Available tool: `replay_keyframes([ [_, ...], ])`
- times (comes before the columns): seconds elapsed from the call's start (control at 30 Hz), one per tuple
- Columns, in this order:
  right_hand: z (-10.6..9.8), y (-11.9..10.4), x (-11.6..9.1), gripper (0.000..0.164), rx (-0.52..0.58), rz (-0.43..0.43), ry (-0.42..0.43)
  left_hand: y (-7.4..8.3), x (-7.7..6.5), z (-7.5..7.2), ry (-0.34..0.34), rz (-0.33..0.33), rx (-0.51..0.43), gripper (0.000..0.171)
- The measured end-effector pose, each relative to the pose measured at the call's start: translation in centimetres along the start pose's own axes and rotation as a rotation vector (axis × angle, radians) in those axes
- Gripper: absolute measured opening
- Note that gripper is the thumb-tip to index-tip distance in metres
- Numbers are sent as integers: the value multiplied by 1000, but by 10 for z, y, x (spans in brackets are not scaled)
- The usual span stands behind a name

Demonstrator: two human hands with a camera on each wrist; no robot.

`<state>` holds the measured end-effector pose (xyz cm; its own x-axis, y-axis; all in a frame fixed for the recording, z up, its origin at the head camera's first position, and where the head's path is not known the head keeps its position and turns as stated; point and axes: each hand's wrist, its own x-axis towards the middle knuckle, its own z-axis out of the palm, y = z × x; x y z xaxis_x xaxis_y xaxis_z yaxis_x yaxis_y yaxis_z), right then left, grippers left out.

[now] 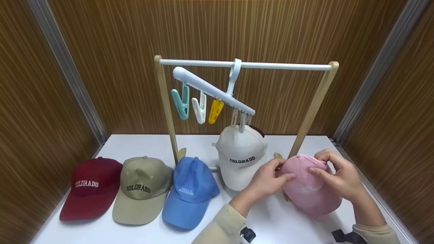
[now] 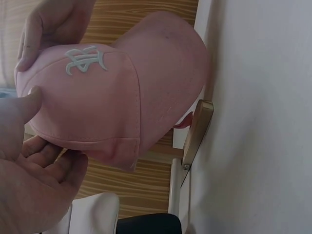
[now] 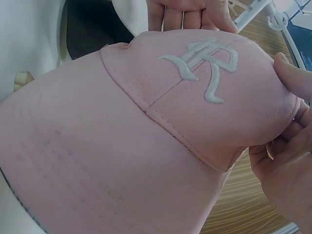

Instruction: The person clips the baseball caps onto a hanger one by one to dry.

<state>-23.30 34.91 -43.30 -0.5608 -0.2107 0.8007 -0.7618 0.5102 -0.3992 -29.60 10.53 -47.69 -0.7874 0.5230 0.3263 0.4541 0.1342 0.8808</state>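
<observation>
Wood-grain panels (image 1: 271, 30) back your white tabletop (image 1: 284, 225). Your left hand (image 1: 268, 179) and right hand (image 1: 343, 176) pinch the pink fabric baseball cap (image 1: 313, 198) between them; a white fabric cap (image 1: 239, 149) hangs left of the grip.

Caps: five in all. One maroon cap (image 1: 93, 176), one khaki cap (image 1: 142, 176), one blue cap (image 1: 195, 179), one white cap (image 1: 242, 145), one pink cap (image 1: 305, 186). Lettering COLORADO on three, HELLO WEEKEND on one. Hands: two, one left hand (image 1: 266, 179) and one right hand (image 1: 344, 176). Sleeves (image 1: 223, 223): two. Clothes pegs: one teal peg (image 1: 183, 108), one white peg (image 1: 201, 113), one yellow peg (image 1: 215, 111); further pegs (image 1: 242, 122) overlap, number not readable. Hanger (image 1: 210, 88): one. Rack (image 1: 167, 113): one, with one rail (image 1: 196, 63) and two wooden uprights (image 1: 314, 105). Wood-grain walls (image 1: 115, 78): three. Metal corner strips (image 1: 69, 69): two. White tabletop (image 1: 135, 144): one.
</observation>
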Motion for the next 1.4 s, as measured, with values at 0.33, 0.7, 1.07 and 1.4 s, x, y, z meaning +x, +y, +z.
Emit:
replay_keyframes([
  [0.33, 12, -5, 3, 41, 30, 20, 11, -1, -4, -17, 18, 9, -31, 34],
  [0.7, 26, -12, 5, 34, 51, 152, 19, -2, -2, -34, 43, 30, -82, 27],
  [1.07, 32, -19, 8, 28, 90, 228, 16, 2, -4, -51, -23, 50, -104, 23],
  [1.4, 39, -21, 11, 26, 152, 266, -15, 4, -7, -66, -92, 59, -128, 21],
])
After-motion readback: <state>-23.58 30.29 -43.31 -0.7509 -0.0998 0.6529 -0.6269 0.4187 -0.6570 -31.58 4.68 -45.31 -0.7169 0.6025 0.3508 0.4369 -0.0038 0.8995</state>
